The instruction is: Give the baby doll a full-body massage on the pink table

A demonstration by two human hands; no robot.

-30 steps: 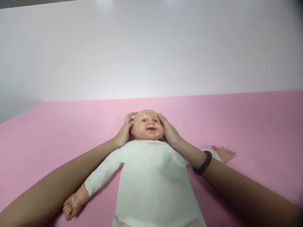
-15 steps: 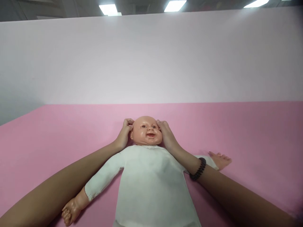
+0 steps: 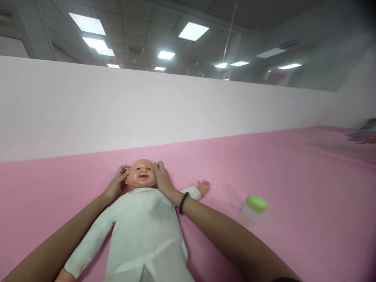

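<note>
Flat, even overhead light fills the scene, coming from rectangular ceiling light panels [image 3: 87, 23] in the upper left and smaller ones across the top of the frame. They burn out to pure white, and their reflections blur in the glassy band behind the white partition [image 3: 147, 109]. Shadows stay faint and soft on the pink surface [image 3: 293, 188]. A small glare spots the glossy doll's head [image 3: 140, 174]. The wide lens bends and tilts the long edges, and the right side smears: the green-lidded bottle [image 3: 253, 209] is motion-blurred, and a bluish shape [image 3: 361, 135] at the far right is too blurred to identify. The corners darken slightly.
</note>
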